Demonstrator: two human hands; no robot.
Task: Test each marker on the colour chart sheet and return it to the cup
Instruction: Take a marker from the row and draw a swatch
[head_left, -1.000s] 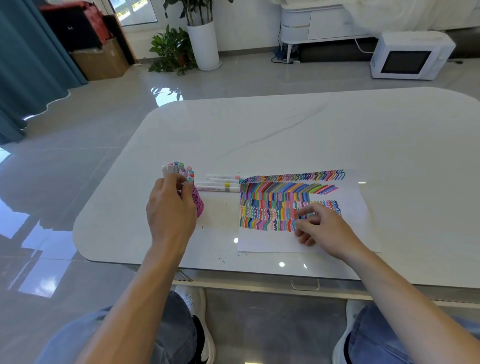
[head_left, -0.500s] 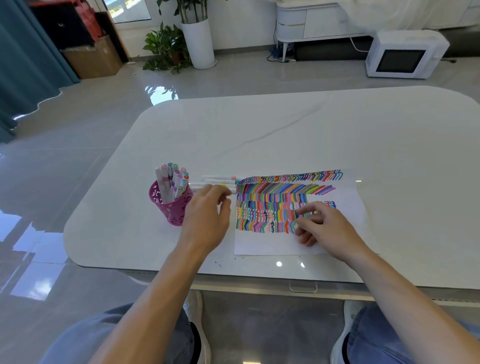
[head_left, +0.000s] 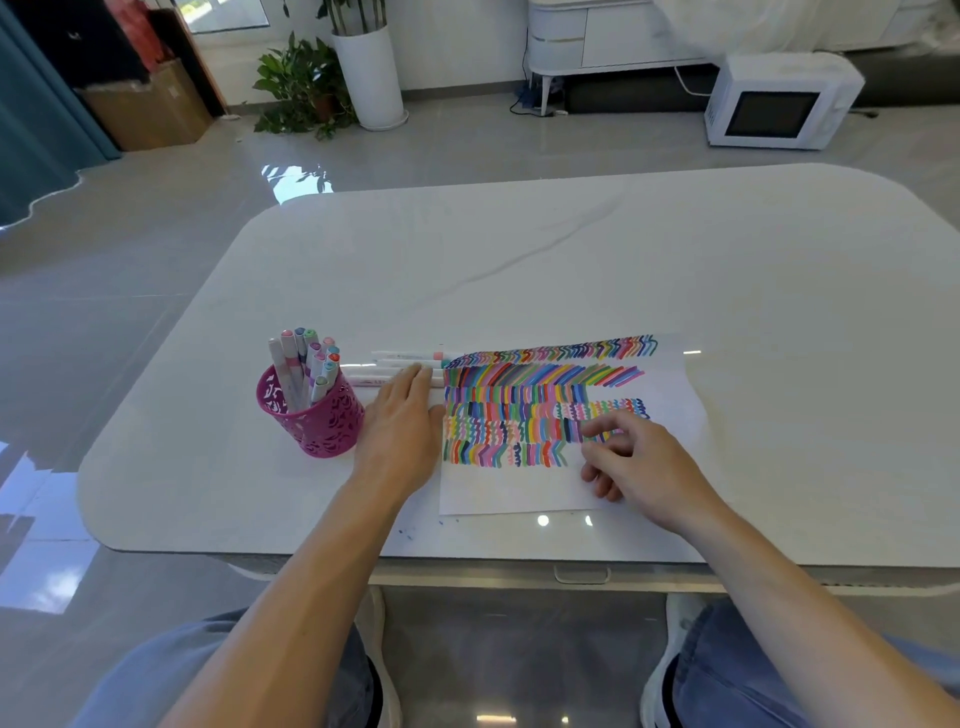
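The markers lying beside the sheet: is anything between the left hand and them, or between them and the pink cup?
Nothing visible. The left hand has its fingertips at the lying markers. The pink cup stands just left of them, with only bare table between. The standing markers crowd its mouth.

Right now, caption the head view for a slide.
Left hand on loose markers beside pink cup; right hand on colour chart sheet.

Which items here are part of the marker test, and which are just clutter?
Job: pink cup, markers in the cup, loose markers at the left hand, colour chart sheet under the right hand.
Lying about: microwave, potted plant, cardboard box, all on the floor.
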